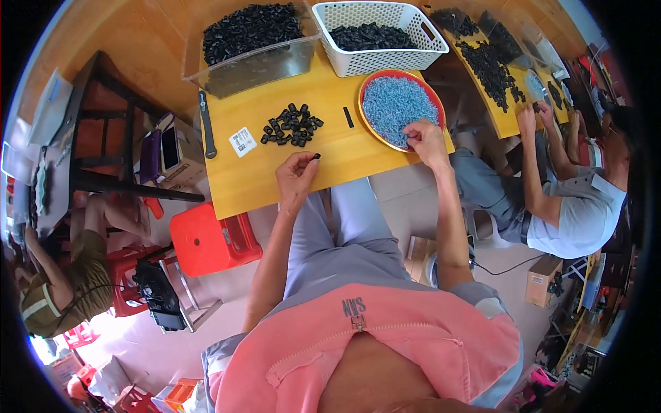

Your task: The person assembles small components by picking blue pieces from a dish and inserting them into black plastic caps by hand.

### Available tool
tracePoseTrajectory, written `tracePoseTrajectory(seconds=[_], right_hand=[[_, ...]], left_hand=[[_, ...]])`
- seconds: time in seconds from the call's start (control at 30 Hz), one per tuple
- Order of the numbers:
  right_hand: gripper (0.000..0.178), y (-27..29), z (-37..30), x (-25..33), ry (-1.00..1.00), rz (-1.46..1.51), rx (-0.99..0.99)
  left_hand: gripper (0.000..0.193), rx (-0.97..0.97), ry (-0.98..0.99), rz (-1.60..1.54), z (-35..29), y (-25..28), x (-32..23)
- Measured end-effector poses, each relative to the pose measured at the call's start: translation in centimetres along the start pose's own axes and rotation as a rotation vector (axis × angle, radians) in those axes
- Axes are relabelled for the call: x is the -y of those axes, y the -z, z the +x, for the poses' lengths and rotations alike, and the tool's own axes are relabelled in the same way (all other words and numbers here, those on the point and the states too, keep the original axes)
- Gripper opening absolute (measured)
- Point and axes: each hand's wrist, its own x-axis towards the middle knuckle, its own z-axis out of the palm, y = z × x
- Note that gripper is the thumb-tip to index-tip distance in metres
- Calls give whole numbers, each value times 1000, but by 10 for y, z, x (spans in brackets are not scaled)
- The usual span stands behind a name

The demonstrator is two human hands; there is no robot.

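I'm watching my left hand (296,173) pinching a small black plastic part (317,157) between its fingertips, hovering over the near edge of the yellow table (275,179). My right hand (427,141) is reaching into the red dish (366,86) of pale blue bits, fingers curled at its near rim; I cannot tell whether they're gripping anything. A loose pile of black parts (292,125) is lying just beyond the left hand. A clear tub (251,65) and a white basket (382,58), both holding black parts, are sitting at the far edge.
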Motion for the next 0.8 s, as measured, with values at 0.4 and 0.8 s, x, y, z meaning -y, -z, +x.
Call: tracePoseTrajectory(seconds=[0.4,0.8], right_hand=[[19,16,0,16,122,-61,262],[8,13,8,9,168,31,126]], left_hand=[[12,-4,2,-6,-1,-2,-3],[12,-5,7,10,-1,-2,-5]])
